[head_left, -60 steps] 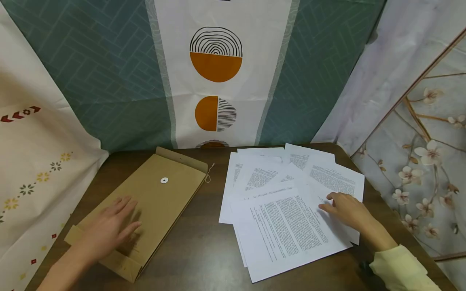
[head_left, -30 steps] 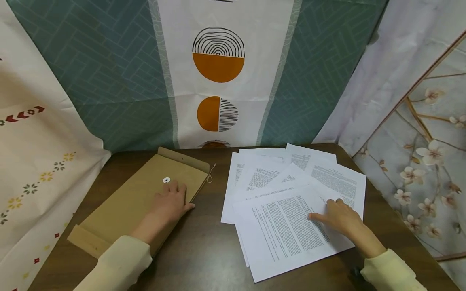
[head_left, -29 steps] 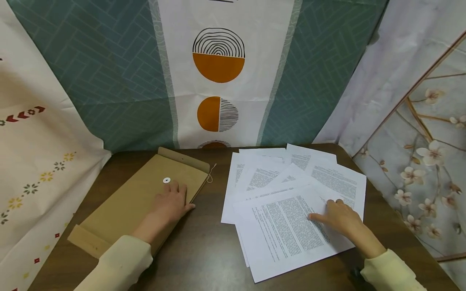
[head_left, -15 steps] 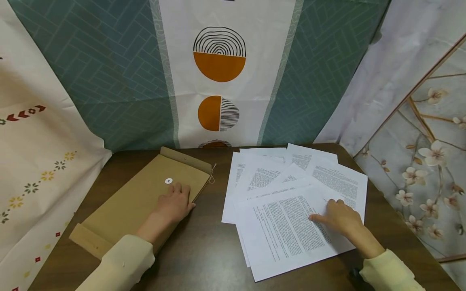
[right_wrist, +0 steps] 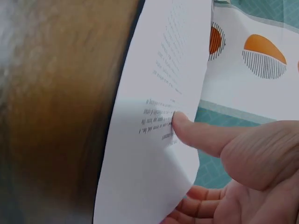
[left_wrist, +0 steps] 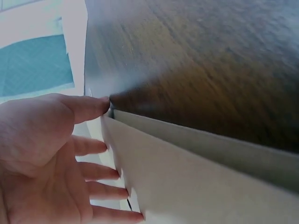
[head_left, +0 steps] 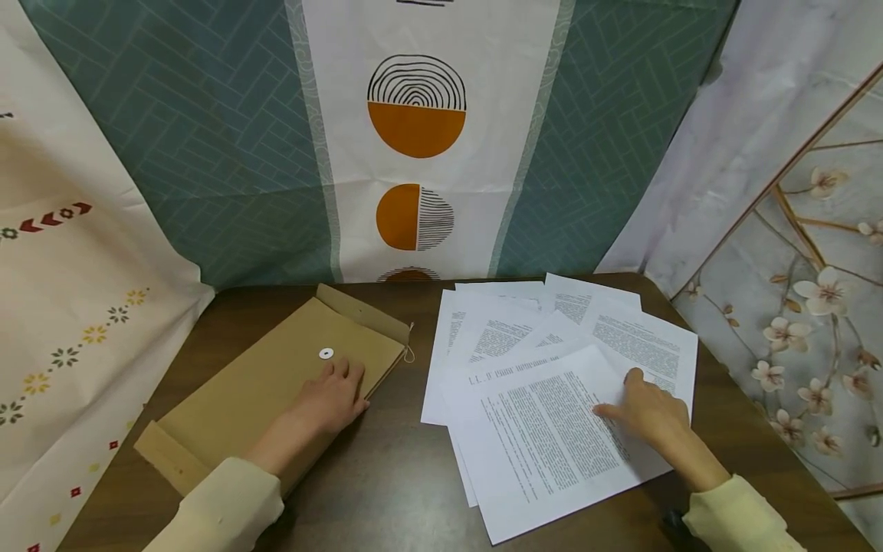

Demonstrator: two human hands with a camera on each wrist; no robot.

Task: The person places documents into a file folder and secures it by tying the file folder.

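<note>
- Brown surface (head_left: 400,475) beneath the envelope (head_left: 248,383), cloth (head_left: 428,169) behind.
- Left hand (head_left: 329,400) rests on the envelope, fingers apart.
- Papers (head_left: 507,310) right of the envelope; right hand (head_left: 651,410) pinches the top page (head_left: 552,429).

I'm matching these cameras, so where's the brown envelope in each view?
Head: envelope at left, beneath the left hand.
Left wrist: envelope at lower right.
Right wrist: uncertain; at most a tiny sliver at the top edge.
Shared landmark: the teal cloth, visible in all three.
</note>
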